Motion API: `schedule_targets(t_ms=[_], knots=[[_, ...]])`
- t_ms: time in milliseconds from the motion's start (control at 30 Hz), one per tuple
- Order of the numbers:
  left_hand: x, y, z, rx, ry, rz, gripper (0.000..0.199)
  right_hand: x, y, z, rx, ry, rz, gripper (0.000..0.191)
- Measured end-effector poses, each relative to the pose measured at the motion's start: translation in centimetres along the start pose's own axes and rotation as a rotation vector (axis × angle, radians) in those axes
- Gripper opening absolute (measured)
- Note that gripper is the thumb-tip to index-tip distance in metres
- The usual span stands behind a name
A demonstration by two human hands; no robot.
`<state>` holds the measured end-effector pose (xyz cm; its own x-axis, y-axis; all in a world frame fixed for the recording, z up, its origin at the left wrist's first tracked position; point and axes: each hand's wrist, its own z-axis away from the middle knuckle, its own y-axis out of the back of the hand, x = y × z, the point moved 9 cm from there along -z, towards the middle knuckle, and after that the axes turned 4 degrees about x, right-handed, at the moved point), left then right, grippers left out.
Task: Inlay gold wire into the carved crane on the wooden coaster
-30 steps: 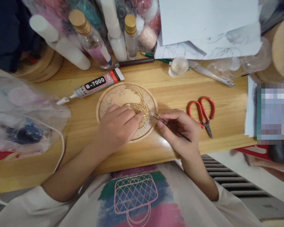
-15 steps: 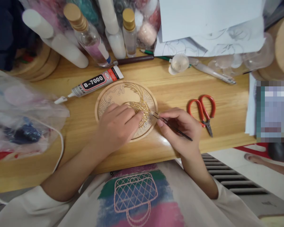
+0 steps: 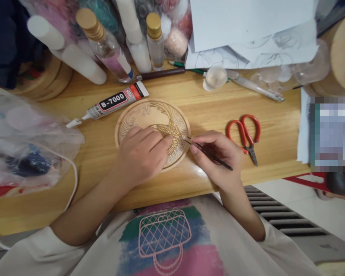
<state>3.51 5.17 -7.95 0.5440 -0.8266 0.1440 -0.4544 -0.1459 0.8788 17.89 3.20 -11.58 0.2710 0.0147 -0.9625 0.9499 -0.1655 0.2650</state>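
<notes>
A round wooden plaque (image 3: 138,115) lies on the table, with fine outlines and a partly gold bird-like figure on it. My left hand (image 3: 145,153) rests over its lower left part, fingers bent and pressed together. The fingertips are partly hidden, and what they pinch, if anything, does not show. At the plaque's right edge, my right hand (image 3: 218,153) is closed around slim black tweezers (image 3: 211,154). Their tips point left at the gold lines, close to my left fingertips. Whether anything sits between the tips is too small to tell.
Behind the plaque lies a B-7000 glue tube (image 3: 115,100). Red-handled pliers (image 3: 244,134) lie to the right, and a small clear cup (image 3: 215,78) stands farther back. Bottles (image 3: 109,50), papers (image 3: 253,27) and a plastic bag (image 3: 31,142) surround the work area.
Both hands hold nearly the same pose at the plaque. The view has shifted very slightly. At the far right, a person's foot on the floor has moved.
</notes>
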Motion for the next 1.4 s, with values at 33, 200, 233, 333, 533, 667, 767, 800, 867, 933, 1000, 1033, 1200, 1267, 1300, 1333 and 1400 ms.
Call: schedule_targets(t_ms=[33,200,233,333,533,667,767,800,867,933,1000,1033,1200,1267,1300,1333,1400], knots=[[0.0,0.0,0.0,-0.001,0.002,0.001,0.012,0.0,0.0,0.0,0.0,-0.003,-0.001,0.011],[-0.2,0.1,0.0,0.005,0.026,-0.002,0.005,0.1,-0.2,-0.1,0.0,-0.006,-0.005,0.009],[-0.2,0.1,-0.1,0.007,0.029,0.001,0.004,0.1,-0.2,-0.2,0.001,-0.003,-0.004,0.009],[-0.2,0.3,-0.2,0.015,0.034,0.011,0.002,0.0,-0.2,-0.2,0.001,0.012,-0.002,0.008],[-0.5,0.1,-0.1,0.005,0.046,0.02,0.005,-0.1,-0.1,-0.1,-0.001,0.019,-0.004,0.008],[-0.4,0.1,0.0,0.006,0.038,0.018,0.003,0.0,-0.3,-0.2,-0.01,0.02,-0.001,0.007],[-0.4,0.2,-0.1,0.008,0.032,0.019,0.005,0.0,-0.2,-0.2,0.0,0.018,-0.007,0.007],[-0.3,0.3,-0.1,0.015,0.028,0.018,0.007,0.0,-0.1,-0.1,0.01,0.015,-0.015,0.008],[-0.2,0.8,-0.2,0.047,0.021,0.017,0.012,0.0,0.2,-0.1,0.031,0.003,-0.04,0.009],[-0.1,1.7,-0.2,0.095,0.011,0.019,0.016,0.0,0.4,-0.1,0.038,-0.011,-0.056,0.012],[0.1,2.6,-0.2,0.144,0.005,0.018,0.02,-0.3,0.3,-0.2,0.014,-0.004,-0.037,0.018],[0.2,2.9,-0.1,0.159,0.003,0.018,0.022,-0.6,0.1,-0.3,-0.009,0.012,-0.025,0.019],[0.9,4.0,0.1,0.208,-0.002,0.035,0.026,-2.1,-1.1,-0.7,-0.123,0.06,-0.068,0.009],[1.1,4.3,0.2,0.233,-0.014,0.052,0.027,-2.3,-1.3,-0.7,-0.117,0.02,-0.127,0.006],[1.2,4.3,0.3,0.239,-0.014,0.058,0.027,-2.3,-1.3,-0.7,-0.1,-0.01,-0.161,0.004],[1.2,4.3,0.3,0.242,-0.011,0.06,0.026,-2.1,-1.3,-0.6,-0.079,-0.045,-0.191,0.003],[1.2,4.4,0.3,0.245,-0.005,0.057,0.025,-1.8,-1.3,-0.5,-0.037,-0.108,-0.231,0.003]])
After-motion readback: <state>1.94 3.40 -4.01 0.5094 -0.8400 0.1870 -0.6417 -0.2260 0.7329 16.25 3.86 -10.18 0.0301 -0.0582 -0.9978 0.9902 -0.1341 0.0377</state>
